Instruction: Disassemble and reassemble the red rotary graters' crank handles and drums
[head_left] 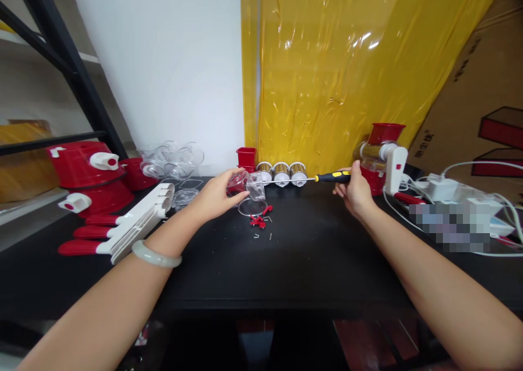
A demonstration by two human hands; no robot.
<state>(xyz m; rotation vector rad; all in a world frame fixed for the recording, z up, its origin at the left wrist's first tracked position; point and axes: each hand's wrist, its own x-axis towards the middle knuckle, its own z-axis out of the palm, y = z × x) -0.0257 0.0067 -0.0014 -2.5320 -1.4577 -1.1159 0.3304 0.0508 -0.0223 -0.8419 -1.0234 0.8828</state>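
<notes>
My left hand [223, 194] grips a clear plastic housing [255, 188] just above the black table. In my right hand [357, 191] is a screwdriver [333, 177] with a black and yellow handle, held level. Its long shaft points left, and the tip reaches the side of the housing; whether it sits in a screw I cannot tell. Below the housing, small red plastic parts [258, 222] and several screws [270, 236] lie on the table. Behind stand 3 metal grater drums [281, 174] with white rims and a red hopper [246, 157].
At left are red bases [87, 166], white crank handles [141, 218] with red grips, and stacked clear housings [174, 158]. To the right stand an assembled rotary grater [382, 156] and a power strip [443, 187] with white cables. A yellow sheet [327, 77] hangs behind the table [310, 262].
</notes>
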